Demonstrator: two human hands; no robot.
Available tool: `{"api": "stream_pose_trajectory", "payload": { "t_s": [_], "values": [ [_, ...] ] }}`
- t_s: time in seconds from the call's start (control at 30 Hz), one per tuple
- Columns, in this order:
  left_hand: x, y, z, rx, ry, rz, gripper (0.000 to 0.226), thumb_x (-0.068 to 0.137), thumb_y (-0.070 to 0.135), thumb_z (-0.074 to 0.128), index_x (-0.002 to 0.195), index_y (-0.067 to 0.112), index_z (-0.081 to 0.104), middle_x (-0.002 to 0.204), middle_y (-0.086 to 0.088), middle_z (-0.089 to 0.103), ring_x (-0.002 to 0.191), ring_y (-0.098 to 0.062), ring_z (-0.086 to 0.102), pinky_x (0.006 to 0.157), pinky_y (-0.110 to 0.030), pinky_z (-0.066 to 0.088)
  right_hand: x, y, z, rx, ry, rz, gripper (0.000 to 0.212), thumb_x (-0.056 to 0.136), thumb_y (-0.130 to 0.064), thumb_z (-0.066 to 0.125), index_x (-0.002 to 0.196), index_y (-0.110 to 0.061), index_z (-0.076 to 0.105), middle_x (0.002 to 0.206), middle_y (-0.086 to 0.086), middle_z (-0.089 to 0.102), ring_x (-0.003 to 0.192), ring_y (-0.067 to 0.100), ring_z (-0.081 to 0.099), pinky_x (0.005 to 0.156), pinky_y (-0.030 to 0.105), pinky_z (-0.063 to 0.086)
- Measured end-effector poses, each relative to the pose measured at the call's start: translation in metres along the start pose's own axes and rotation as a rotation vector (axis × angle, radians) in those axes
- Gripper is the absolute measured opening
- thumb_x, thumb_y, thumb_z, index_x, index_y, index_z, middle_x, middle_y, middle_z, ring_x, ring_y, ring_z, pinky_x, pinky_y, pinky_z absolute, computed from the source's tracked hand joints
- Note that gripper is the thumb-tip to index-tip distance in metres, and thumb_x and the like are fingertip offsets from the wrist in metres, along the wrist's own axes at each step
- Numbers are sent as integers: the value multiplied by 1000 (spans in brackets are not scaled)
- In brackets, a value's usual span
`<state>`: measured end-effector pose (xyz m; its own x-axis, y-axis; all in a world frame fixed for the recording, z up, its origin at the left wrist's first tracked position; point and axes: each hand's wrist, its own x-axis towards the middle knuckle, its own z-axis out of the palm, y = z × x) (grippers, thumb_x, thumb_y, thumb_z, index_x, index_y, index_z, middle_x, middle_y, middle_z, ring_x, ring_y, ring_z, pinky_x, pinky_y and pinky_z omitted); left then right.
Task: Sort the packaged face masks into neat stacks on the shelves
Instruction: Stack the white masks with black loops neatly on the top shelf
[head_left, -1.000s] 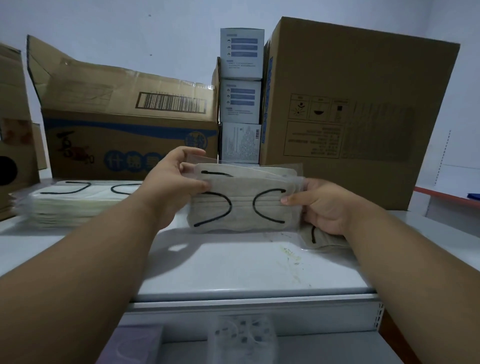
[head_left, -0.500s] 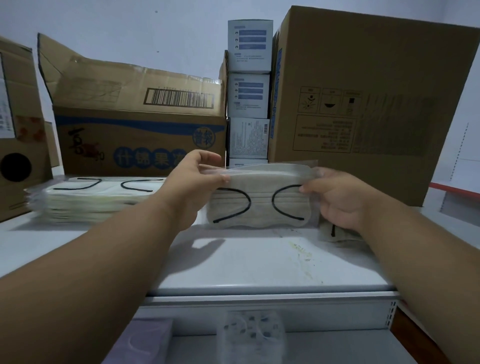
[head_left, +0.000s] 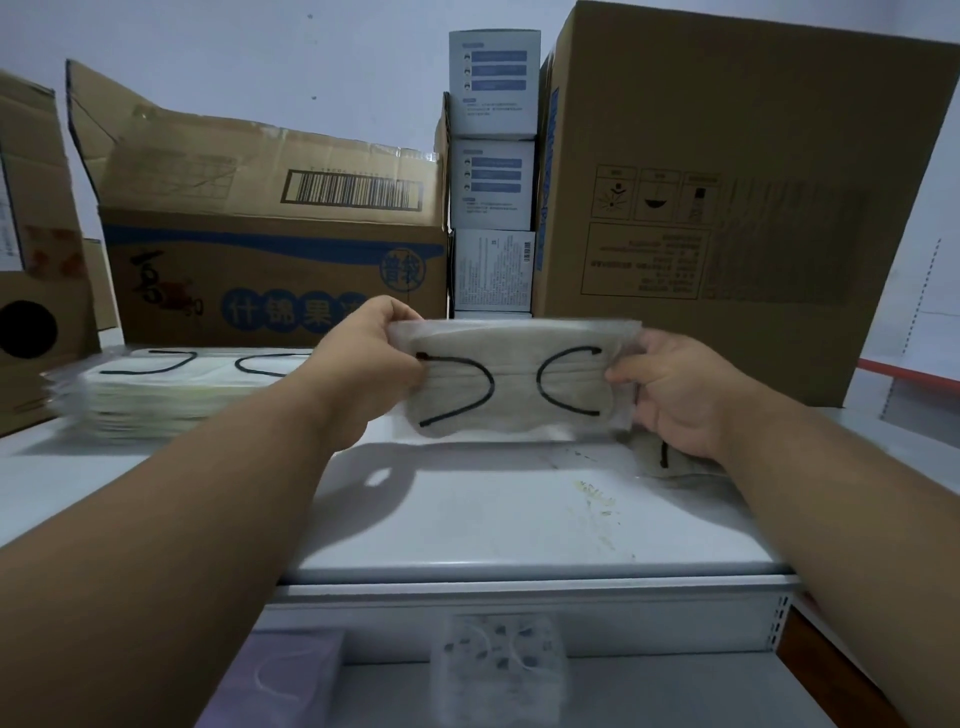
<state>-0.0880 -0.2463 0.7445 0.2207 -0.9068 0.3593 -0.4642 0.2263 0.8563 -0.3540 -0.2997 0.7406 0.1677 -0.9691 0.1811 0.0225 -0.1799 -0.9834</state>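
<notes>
Head view, mask pack: I see the beige pack (head_left: 514, 382) held upright at frame centre, over the shelf (head_left: 467, 525).
Left hand (head_left: 366, 358): pinches its left edge.
Right hand (head_left: 670, 387): grips its right edge.
Stack (head_left: 171, 389): lies centre left.

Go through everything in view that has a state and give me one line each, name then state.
Left hand: grips the left end of the mask packets.
Right hand: grips their right end.
Beige mask packets: held on edge, upright.
Pale mask stack: lying flat on the shelf.
Left carton: open, flap raised.
Large carton: closed.
White boxes: stacked, closed.
</notes>
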Motion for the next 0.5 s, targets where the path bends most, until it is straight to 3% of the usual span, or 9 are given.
{"api": "stream_pose_trajectory", "payload": {
  "t_s": [0.07, 0.17, 0.23, 0.3, 0.37, 0.43, 0.5],
  "values": [
    [-2, -2, 4, 116, 20, 1, 44, 81, -6, 62, 106, 29, 56, 95, -5, 59, 82, -22, 58, 58, -31, 50, 1, 4, -2, -79, -15, 71, 27, 94, 9, 51, 113, -4, 66, 107, 18, 74, 96, 31, 73, 79, 42, 61],
    [-2, -4, 5, 298, 52, 68, 54, 83, 2, 67, 123, 33, 47, 92, -1, 59, 83, -19, 59, 68, -33, 53, 2, 4, -4, -135, -8, 136, 24, 96, 4, 55, 116, -3, 66, 105, 16, 74, 96, 30, 72, 74, 39, 60],
    [2, -1, 5, 378, 89, 135, 54, 84, 8, 70, 127, 31, 45, 90, 1, 57, 80, -15, 57, 62, -29, 46, 3, -2, -4, -210, 42, 124, 19, 94, 2, 60, 111, -2, 67, 101, 16, 74, 90, 29, 72, 69, 38, 59],
    [8, 4, 6, 454, 117, 176, 43, 86, 13, 72, 119, 29, 51, 99, 1, 55, 80, -15, 56, 58, -26, 42, 5, -8, -4, -300, 148, 90, 10, 90, 2, 67, 99, -2, 67, 95, 18, 72, 80, 27, 69, 69, 39, 58],
    [14, 12, 8, 572, 128, 208, 25, 86, 18, 73, 105, 28, 59, 108, 0, 50, 85, -18, 54, 65, -27, 42, 11, -13, -2, -489, 248, 30, 13, 86, -5, 73, 96, -4, 65, 96, 23, 70, 74, 28, 62, 66, 37, 54],
    [21, 20, 11, 696, 86, 216, 15, 84, 11, 72, 92, 23, 67, 107, -2, 51, 86, -20, 53, 68, -30, 43, 15, -19, 3, -693, 268, -7, 18, 85, -7, 74, 96, -10, 60, 89, 21, 68, 66, 27, 59, 54, 33, 49],
    [27, 23, 18, 884, -25, 197, 18, 84, 3, 66, 93, 16, 73, 107, -5, 60, 89, -22, 56, 73, -34, 52, 16, -22, 10, -838, 213, 25, 14, 86, -2, 70, 94, -7, 59, 85, 19, 67, 63, 29, 63, 54, 36, 55]
  ]
}}
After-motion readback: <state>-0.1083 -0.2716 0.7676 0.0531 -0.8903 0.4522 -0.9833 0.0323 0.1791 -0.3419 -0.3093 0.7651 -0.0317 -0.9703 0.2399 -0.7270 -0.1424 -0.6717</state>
